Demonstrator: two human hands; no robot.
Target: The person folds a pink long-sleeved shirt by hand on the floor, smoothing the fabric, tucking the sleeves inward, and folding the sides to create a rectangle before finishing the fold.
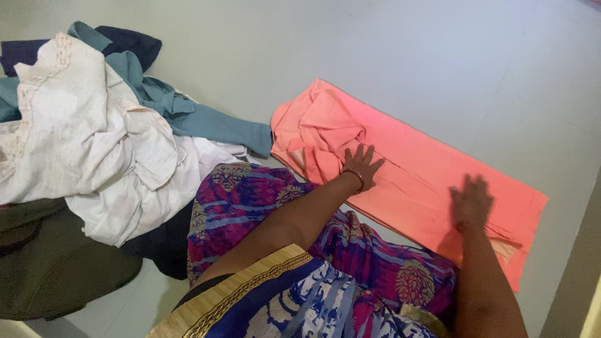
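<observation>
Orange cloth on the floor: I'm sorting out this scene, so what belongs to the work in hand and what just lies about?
In hand: orange cloth, left hand, right hand.
Lying about: white garment, teal garment, dark green cloth.

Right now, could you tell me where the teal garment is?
In the head view, the teal garment lies at upper left, on the clothes pile, its end touching the salmon cloth.

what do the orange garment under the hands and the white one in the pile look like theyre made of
Orange garment: looks like thin, smooth woven or knit cloth with a matte finish; it lies flat with soft folds. White garment: probably light cotton, matte, with crisp crumples and a stitched trim along one edge. Neither can be settled by look alone.
</observation>
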